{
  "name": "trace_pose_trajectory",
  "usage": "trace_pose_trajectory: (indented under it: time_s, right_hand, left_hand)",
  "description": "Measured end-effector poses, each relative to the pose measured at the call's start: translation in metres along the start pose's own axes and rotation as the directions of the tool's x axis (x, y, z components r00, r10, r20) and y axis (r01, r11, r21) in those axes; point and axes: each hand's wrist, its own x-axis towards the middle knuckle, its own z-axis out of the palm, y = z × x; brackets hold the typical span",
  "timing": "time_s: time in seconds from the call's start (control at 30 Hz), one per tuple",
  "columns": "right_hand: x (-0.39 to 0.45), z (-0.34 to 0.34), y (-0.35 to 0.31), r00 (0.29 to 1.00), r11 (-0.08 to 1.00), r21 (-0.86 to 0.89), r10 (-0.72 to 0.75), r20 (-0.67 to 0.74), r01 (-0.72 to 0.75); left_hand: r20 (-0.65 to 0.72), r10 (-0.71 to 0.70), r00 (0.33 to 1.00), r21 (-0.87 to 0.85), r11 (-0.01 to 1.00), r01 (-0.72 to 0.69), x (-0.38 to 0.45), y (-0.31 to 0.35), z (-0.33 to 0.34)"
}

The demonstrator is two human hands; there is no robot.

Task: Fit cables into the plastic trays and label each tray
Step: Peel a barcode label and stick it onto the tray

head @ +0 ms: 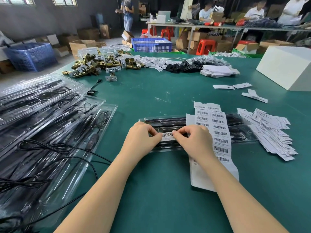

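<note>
Bare forearms reach in from the near edge over the green table (151, 190) and meet at a clear tray (168, 122) lying crosswise in the middle. Both hands work 1 barcode label (167, 135) on top of that tray: the left hand (143, 137) pinches its left end between curled fingertips and thumb, and the right hand (193, 140) pinches its right end the same way, so the 2 hands sit close together with only the label's width between them. A label sheet (218, 132) with 2 columns of barcodes drapes over the tray's right part and runs under the right wrist toward the near side. Just right of it lies a heap of white slips (269, 132). On the left, several filled trays (50, 123) overlap in a stack, black cables (55, 148) coiled inside and trailing loose across them. Farther back sit brass hardware (94, 64) and a white box (286, 68).
</note>
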Motion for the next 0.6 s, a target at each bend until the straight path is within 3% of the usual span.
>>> trace_pose_trajectory:
  time_s: [0.6]
  right_hand:
    - [-0.0028, 0.0048, 0.0006, 0.996, 0.999, -0.005, -0.040, -0.075, 0.040]
  left_hand:
    - [-0.018, -0.010, 1.000, 0.092, 0.996, 0.012, -0.0047, 0.0065, -0.0003]
